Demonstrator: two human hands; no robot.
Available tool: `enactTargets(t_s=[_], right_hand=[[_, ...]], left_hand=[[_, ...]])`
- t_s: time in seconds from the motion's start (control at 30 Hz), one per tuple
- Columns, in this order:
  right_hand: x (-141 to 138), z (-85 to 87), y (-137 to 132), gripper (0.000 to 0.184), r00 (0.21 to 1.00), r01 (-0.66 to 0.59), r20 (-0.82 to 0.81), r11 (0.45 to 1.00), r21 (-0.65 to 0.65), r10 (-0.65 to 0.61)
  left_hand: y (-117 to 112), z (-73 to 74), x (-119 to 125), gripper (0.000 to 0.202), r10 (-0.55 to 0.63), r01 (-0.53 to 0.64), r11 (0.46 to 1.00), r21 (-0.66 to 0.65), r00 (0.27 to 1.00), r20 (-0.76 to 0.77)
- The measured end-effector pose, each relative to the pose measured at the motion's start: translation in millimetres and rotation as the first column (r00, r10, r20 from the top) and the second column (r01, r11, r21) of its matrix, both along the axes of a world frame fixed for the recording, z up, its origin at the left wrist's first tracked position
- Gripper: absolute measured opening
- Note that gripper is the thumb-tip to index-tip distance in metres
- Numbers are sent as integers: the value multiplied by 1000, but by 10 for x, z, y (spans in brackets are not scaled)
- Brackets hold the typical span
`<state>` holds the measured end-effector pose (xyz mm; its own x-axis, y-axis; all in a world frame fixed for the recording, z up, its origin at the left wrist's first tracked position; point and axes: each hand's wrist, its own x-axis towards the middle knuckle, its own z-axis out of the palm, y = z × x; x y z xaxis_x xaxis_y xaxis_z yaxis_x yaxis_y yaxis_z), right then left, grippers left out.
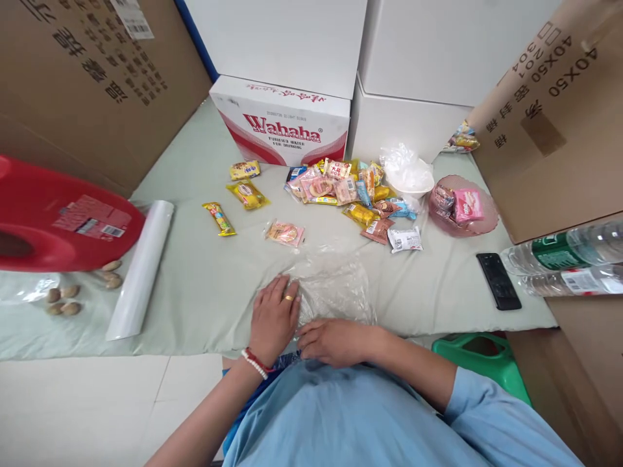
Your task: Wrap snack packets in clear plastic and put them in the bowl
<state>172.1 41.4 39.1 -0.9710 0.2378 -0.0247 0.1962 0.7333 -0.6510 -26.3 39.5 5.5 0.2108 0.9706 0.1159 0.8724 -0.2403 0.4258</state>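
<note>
A clear plastic bag (338, 285) lies spread out on the cloth-covered table in front of me. My left hand (275, 314), with a ring and bracelets, rests flat along the bag's left side, fingers stretched out. At the table's near edge, my right hand (333, 340) lies over the near end of the bag. Its fingers point left, slightly bent and partly apart, and I see nothing gripped in them. Just beyond the bag is a pink-wrapped snack (285, 233). Farther left sit a narrow yellow snack packet (219, 218), a yellow wrapped cake (248, 194) and another yellow packet (244, 170).
A pile of wrapped snacks (345, 185) lies before a Wahaha carton (287, 126). To the right are a white plastic bag (406, 170), pink bowl (440, 224), phone (499, 281) and water bottles (559, 253). Leftward: a white roll (141, 269), red jug (63, 217) and walnuts (71, 308).
</note>
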Motion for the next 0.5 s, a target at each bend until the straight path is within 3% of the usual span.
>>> enactTargets(t_s=[0.07, 0.1, 0.13, 0.2, 0.23, 0.27, 0.3, 0.33, 0.4, 0.5], right_hand=[[281, 59, 194, 22, 980, 184, -56, 980, -76, -189], [435, 97, 336, 26, 931, 354, -65, 932, -76, -359], [584, 136, 504, 29, 832, 550, -76, 835, -29, -550], [828, 207, 887, 33, 551, 832, -123, 532, 155, -825], [911, 232, 1081, 36, 434, 885, -139, 392, 249, -890], [966, 245, 1261, 43, 353, 896, -131, 294, 333, -926], [997, 247, 1419, 49, 308, 880, -101, 243, 408, -946], [1011, 239, 1549, 53, 291, 850, -60, 229, 474, -955], [1017, 204, 1715, 47, 301, 785, 14, 256, 565, -954], [1047, 180, 1747, 36, 289, 774, -1, 234, 589, -957]], left_hand=[[-34, -59, -136, 46, -12, 13, 1000, 17, 994, -104], [-64, -65, -181, 50, -24, 27, 999, 19, 990, -141], [-99, -63, -206, 54, -35, 38, 999, 17, 985, -168], [-166, -51, -209, 63, -50, 52, 999, 4, 978, -204], [-189, -46, -198, 67, -54, 54, 999, -4, 976, -213], [-202, -45, -186, 70, -56, 55, 998, -9, 975, -217], [-205, -47, -178, 72, -60, 59, 998, -13, 974, -217], [-198, -50, -177, 72, -69, 67, 998, -15, 975, -212], [-160, -59, -194, 67, -92, 91, 996, -19, 976, -197], [-78, -62, -234, 56, -111, 110, 994, -20, 979, -170]])
